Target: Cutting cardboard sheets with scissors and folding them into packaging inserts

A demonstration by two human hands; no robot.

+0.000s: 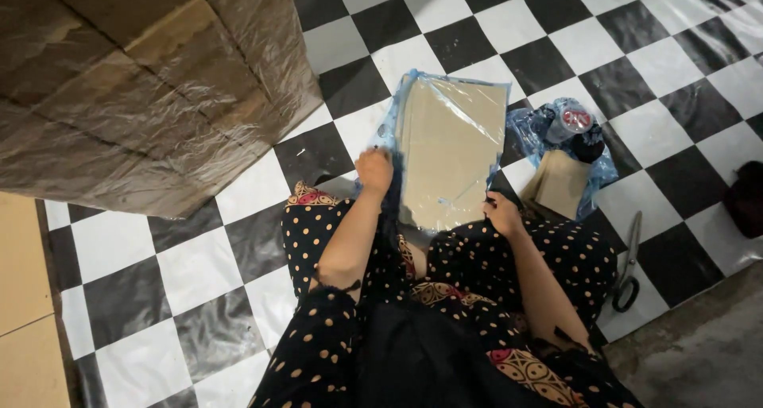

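A large box (151, 82) wrapped in clear plastic stands far left of the board (451, 150), a flat tan panel in a blue-tinted plastic sleeve resting on the checkered floor (238, 193) at the person's knees. The left hand (375, 170) clenches the board's lower left edge; the right hand (502, 214) pinches its lower right corner. Right of the board lies a crumpled blue bag (568, 142), then scissors (628, 265).

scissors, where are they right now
In the head view the grey metal scissors lie on the checkered floor sheet, beside the person's right hand.
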